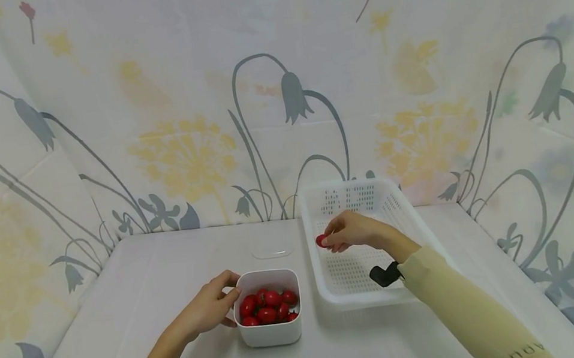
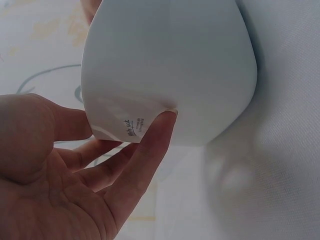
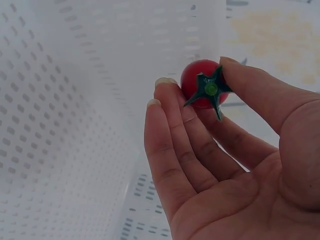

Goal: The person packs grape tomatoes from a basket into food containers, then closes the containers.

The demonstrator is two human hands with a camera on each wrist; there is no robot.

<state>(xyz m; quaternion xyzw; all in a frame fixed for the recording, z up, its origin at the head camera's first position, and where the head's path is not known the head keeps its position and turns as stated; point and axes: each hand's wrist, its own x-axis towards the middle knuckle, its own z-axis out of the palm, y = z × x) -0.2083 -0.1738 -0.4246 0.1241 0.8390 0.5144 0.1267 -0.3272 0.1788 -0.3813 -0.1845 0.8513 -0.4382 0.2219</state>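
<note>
My right hand (image 1: 351,231) pinches a red cherry tomato (image 3: 202,82) between thumb and fingers, above the white perforated basket (image 1: 330,303). In the right wrist view, the tomato's green star-shaped stem end faces the camera. At the left side of a small white square container (image 1: 272,335), my left hand (image 1: 208,304) holds its wall, with one fingertip pressed beside small printed lettering in the left wrist view. Several cherry tomatoes (image 1: 267,314) lie inside that container. Part of the left hand's grip is hidden behind the container wall.
A clear, flat lid-like piece (image 1: 272,252) lies on the white tablecloth (image 1: 168,267) behind the container. The basket stands to the container's right, near the flower-printed backdrop (image 1: 261,146) at the table's far edge.
</note>
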